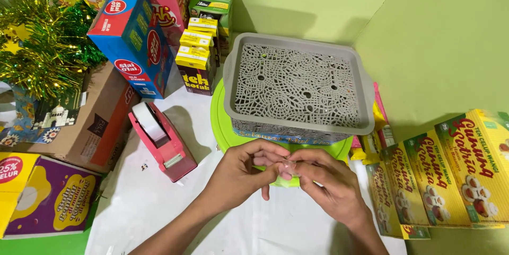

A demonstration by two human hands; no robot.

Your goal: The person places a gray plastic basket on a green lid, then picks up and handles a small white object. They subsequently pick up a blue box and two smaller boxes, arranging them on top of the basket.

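Note:
My left hand (241, 173) and my right hand (323, 180) meet in front of me, fingertips pinched together on a small piece of clear tape (289, 166). They hover at the near rim of a green round plate (218, 119). On that plate stands an upside-down grey lattice basket (297, 82), with a decorated band along its lower edge. A pink tape dispenser (159, 138) with a white roll lies on the white sheet to the left of my left hand.
Yellow tea boxes (450, 170) stand at the right. A blue box (132, 40), a pink box, stacked small cartons (197, 56) and green-gold tinsel (42, 42) fill the back left. A purple and yellow box (53, 196) lies at the left. Green walls close the corner.

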